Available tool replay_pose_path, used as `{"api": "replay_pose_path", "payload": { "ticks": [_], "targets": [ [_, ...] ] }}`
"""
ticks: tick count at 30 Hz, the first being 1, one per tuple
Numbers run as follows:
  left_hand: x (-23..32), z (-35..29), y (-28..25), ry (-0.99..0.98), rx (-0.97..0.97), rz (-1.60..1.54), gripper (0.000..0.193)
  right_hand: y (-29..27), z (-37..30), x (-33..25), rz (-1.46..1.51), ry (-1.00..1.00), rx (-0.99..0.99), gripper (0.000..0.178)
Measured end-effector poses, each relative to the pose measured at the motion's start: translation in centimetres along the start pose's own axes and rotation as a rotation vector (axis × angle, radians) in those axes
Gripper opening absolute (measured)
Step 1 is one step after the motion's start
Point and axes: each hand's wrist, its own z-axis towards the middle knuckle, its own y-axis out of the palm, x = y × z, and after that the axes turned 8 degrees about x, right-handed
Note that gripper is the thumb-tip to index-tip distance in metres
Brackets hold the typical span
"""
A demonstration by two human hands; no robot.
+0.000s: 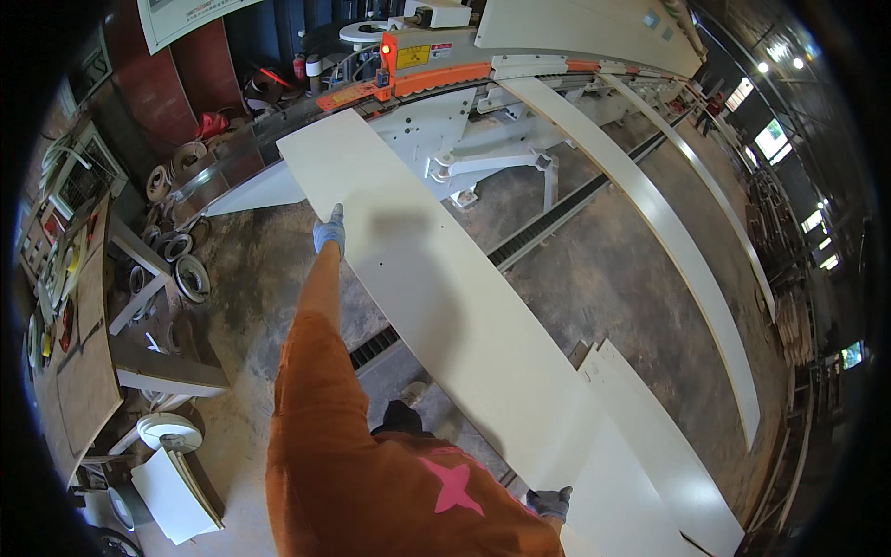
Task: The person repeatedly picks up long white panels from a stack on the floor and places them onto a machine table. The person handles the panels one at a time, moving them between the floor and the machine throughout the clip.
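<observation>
A long white board stretches diagonally before me, its far end close to the grey and orange machine. My left hand, in a light blue-grey glove, grips the board's left edge near that far end, thumb over the top face. Down by the near end, my right hand, in a darker grey glove, is closed on the same edge. The fingers under the board are hidden. Two small dark holes show in its face. More white boards lie beside its near end on the right.
Two long white strips extend from the machine toward the right. A wooden bench with tools and coils stands left, with rolls of edging by it. White panels lean at lower left. A floor grate crosses the floor. A distant person stands far right.
</observation>
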Motion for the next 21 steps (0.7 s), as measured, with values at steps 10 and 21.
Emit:
{"api": "replay_pose_path", "payload": {
  "ticks": [10,21],
  "targets": [
    [6.5,2.9,5.8,0.02,0.037,0.213,0.088,6.2,2.0,-8.1,1.168,0.226,0.165,0.051],
    [7.1,4.0,8.8,0.045,0.068,0.249,0.086,3.2,8.4,-9.0,1.014,0.318,0.43,0.049]
  ]
}}
